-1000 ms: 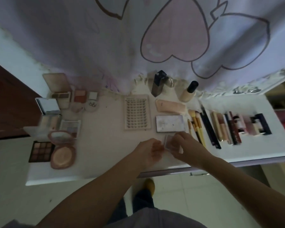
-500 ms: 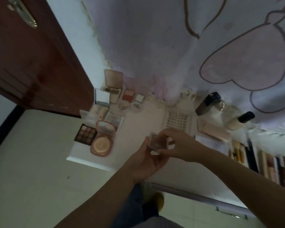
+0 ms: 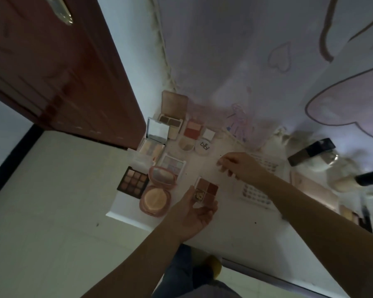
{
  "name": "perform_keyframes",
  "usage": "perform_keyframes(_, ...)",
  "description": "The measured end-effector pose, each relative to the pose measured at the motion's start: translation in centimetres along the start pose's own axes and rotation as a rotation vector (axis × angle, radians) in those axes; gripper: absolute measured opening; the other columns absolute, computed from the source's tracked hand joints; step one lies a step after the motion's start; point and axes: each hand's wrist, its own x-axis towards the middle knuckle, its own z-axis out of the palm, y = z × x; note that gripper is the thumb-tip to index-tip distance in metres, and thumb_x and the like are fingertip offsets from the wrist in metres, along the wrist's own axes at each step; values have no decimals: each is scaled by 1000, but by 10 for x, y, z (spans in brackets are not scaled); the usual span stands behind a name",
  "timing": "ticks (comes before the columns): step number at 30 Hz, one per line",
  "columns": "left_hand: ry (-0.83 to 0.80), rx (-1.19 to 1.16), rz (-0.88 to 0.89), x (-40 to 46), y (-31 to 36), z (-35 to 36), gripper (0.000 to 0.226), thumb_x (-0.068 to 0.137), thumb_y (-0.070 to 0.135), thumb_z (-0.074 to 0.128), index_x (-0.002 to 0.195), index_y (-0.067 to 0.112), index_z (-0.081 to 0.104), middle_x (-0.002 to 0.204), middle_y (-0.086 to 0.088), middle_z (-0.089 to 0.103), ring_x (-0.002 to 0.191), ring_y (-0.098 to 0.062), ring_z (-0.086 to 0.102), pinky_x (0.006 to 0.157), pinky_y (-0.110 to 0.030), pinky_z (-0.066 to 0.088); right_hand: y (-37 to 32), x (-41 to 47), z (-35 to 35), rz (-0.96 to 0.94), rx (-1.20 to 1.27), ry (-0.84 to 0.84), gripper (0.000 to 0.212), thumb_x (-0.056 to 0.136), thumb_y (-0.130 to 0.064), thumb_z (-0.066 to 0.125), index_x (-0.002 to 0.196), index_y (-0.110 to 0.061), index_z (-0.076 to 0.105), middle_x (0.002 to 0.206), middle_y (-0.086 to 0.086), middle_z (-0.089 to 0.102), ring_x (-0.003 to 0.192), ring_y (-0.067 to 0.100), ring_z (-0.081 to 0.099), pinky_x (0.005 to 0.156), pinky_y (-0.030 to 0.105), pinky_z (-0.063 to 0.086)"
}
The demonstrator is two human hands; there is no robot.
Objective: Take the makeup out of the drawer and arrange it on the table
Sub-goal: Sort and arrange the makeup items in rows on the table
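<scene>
My left hand [image 3: 192,214] holds a small square four-pan eyeshadow palette [image 3: 207,191], its brown and red pans showing, just above the white table [image 3: 246,229]. My right hand [image 3: 239,166] hovers up and to the right of it with fingers loosely curled; whether it pinches the clear lid is too faint to tell. To the left lie opened compacts: a round peach powder compact [image 3: 156,200], a dark nine-pan palette [image 3: 134,181], a pastel palette [image 3: 173,166] and a blush pair [image 3: 193,130].
A white lash tray [image 3: 256,190] lies under my right forearm. Dark bottles [image 3: 310,151] and a black-capped foundation bottle [image 3: 357,179] stand at the back right against a heart-printed curtain [image 3: 267,61]. A brown door [image 3: 52,72] is at left, pale floor below.
The view swung left and tilted. The small palette, held closed between both hands, now sits opened in my left hand, and my right hand has lifted away up and right.
</scene>
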Motion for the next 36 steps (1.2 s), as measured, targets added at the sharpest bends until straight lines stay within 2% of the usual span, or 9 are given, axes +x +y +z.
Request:
perform_keyframes(3, 154, -180, 103, 6, 3, -4, 28, 94, 27, 53, 103, 1, 57, 99, -25, 56, 82, -31, 56, 56, -33, 57, 1, 18, 19, 5, -36, 45, 19, 95, -21, 51, 93, -14, 69, 71, -7, 63, 49, -1, 54, 43, 8, 40)
perform_keyframes(8, 296, -274, 230, 5, 5, -7, 17, 96, 12, 47, 104, -1, 55, 109, -21, 53, 89, -36, 53, 85, -45, 50, 0, 33, 39, 24, -44, 44, 19, 95, -18, 53, 103, -8, 68, 69, -2, 62, 47, 0, 55, 45, 9, 43)
perform_keyframes(15, 314, -187, 204, -3, 3, 3, 7, 94, 6, 46, 88, 3, 48, 97, -18, 46, 84, -38, 53, 88, -47, 47, -3, 26, 42, -2, -154, 132, 28, 94, -9, 51, 120, -4, 59, 108, 18, 58, 73, 24, 63, 49, 7, 45)
perform_keyframes(20, 165, 307, 133, 2, -19, 46, 18, 96, 11, 45, 93, 0, 59, 92, -17, 61, 83, -27, 60, 73, -37, 51, 20, -22, -14, 109, -187, 360, 28, 96, -12, 46, 120, -10, 61, 121, 11, 60, 101, 22, 59, 85, 22, 43)
perform_keyframes(24, 200, 1272, 496, 38, -37, 101, 34, 95, 16, 43, 128, 14, 49, 133, -8, 44, 111, -18, 48, 92, -29, 43, 61, -68, -43, 333, -76, 526, 38, 99, -18, 38, 136, -12, 46, 134, 12, 52, 120, 28, 50, 101, 36, 38)
perform_keyframes(26, 243, 1510, 499, 59, -46, 120, 46, 93, 20, 45, 138, 12, 37, 143, -12, 29, 127, -27, 37, 105, -37, 37, 69, -77, -40, 384, 48, 503, 41, 100, -20, 35, 140, -13, 38, 138, 13, 47, 121, 29, 49, 101, 40, 40)
perform_keyframes(31, 397, 1628, 407, 87, -61, 132, 75, 85, 45, 58, 145, 18, 22, 149, -14, 21, 137, -31, 20, 112, -37, 18, 72, -64, -37, 430, 393, 529, 40, 98, -17, 37, 138, -12, 41, 139, 14, 44, 121, 28, 47, 98, 34, 38)
perform_keyframes(33, 450, 1631, 443, 85, -59, 131, 96, 76, 58, 64, 147, 21, 11, 150, -14, 17, 138, -31, 17, 112, -40, 18, 72, -60, -43, 421, 581, 516, 25, 95, -14, 39, 110, -13, 59, 116, 14, 60, 108, 30, 57, 92, 39, 47)
perform_keyframes(36, 428, 1633, 413, 75, -58, 129, 107, 68, 62, 68, 147, 28, 4, 143, -15, 23, 133, -33, 26, 107, -41, 28, 66, -72, -41, 364, 720, 380, 37, 96, -16, 41, 71, -24, 67, 69, -8, 68, 71, 11, 62, 63, 23, 49)
